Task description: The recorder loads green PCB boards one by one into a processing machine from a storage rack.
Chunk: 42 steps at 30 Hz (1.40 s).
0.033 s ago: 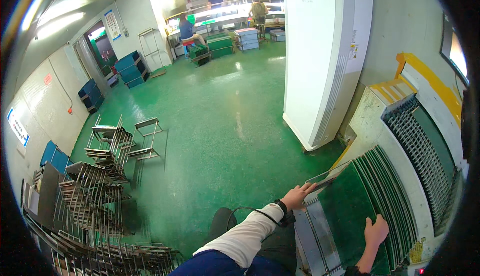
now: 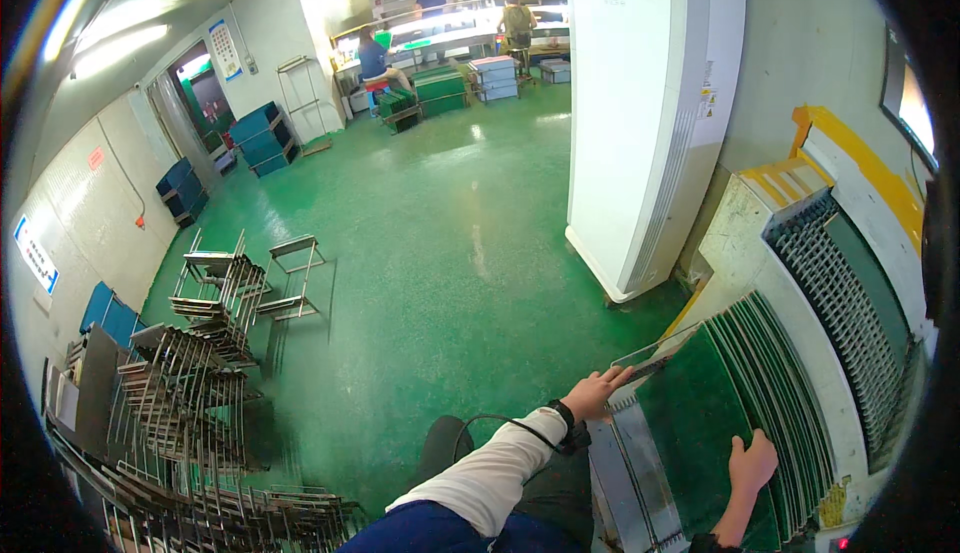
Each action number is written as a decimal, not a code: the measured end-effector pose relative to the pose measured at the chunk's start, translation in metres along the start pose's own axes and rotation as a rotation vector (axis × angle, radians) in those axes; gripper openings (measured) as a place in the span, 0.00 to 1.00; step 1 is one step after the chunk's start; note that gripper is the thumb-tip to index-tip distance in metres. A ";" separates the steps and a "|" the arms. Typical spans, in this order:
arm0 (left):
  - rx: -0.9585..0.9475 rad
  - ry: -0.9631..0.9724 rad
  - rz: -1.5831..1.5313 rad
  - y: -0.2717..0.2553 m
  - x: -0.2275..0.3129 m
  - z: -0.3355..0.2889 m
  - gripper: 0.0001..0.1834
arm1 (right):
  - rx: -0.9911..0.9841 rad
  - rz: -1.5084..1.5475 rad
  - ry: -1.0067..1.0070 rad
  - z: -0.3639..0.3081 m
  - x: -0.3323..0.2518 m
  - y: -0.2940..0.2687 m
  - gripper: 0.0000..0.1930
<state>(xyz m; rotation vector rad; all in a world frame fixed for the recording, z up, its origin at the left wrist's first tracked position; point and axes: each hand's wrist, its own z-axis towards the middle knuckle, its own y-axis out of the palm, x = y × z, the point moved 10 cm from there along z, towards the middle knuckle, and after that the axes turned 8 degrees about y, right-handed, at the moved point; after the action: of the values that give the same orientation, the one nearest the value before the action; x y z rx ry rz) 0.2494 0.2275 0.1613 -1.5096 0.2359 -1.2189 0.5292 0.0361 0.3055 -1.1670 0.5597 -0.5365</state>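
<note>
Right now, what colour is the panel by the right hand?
Dark green panel, best in head view.

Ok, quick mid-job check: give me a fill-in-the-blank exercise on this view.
The panel at the right hand is coloured ____.
The wristband by the left hand is coloured ____.
The tall cabinet is coloured ____.
The nested metal racks crowd the picture's ____ side.

Missing words: green; black; white; left.

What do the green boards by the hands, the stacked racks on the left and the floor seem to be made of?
Green boards: perhaps plastic or coated laminate, smooth and faintly glossy; they're thin, even sheets.
Racks: probably metal, with thin, straight bars and a greyish shine.
Floor: likely paint or resin over something hard; its glossy green surface reflects light.
</note>
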 end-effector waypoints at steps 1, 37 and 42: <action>-0.001 0.000 0.001 0.001 -0.001 0.000 0.69 | 0.002 -0.001 0.000 0.000 0.000 -0.001 0.17; -0.037 -0.011 0.025 0.005 -0.002 0.000 0.71 | -0.115 -0.023 0.053 0.001 0.000 0.001 0.21; -0.034 -0.011 0.037 0.005 -0.004 0.000 0.71 | -0.085 -0.013 0.045 0.001 -0.002 -0.002 0.21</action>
<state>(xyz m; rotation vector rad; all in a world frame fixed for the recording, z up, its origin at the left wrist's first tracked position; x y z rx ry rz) 0.2501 0.2284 0.1554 -1.5343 0.2777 -1.1819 0.5283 0.0378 0.3079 -1.2420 0.6188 -0.5559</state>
